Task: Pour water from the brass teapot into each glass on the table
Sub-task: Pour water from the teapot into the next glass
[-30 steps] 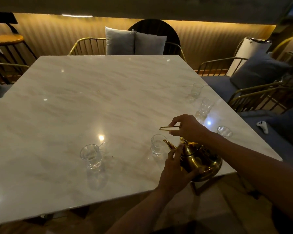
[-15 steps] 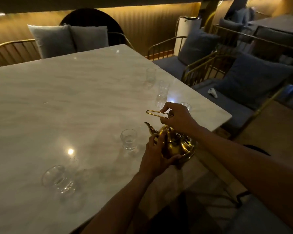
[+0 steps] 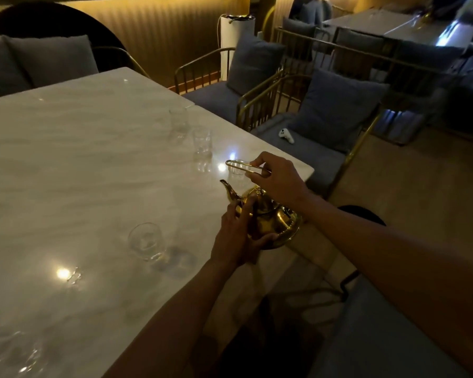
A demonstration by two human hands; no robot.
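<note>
Brass teapot (image 3: pixel 268 216) mid-frame at table (image 3: pixel 79 165) edge; right hand (image 3: pixel 277 180) pinches its handle, left hand (image 3: pixel 236 236) cups the body. Keep spout low over glass (image 3: pixel 236 170), tip slowly, hold body steady.

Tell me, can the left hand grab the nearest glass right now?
Probably not: the left hand is busy steadying the teapot. The glass stands close on bare table, nothing between.

Both hands hold the brass teapot (image 3: pixel 273 222) above the marble table (image 3: pixel 79 173), glasses nearby
</note>
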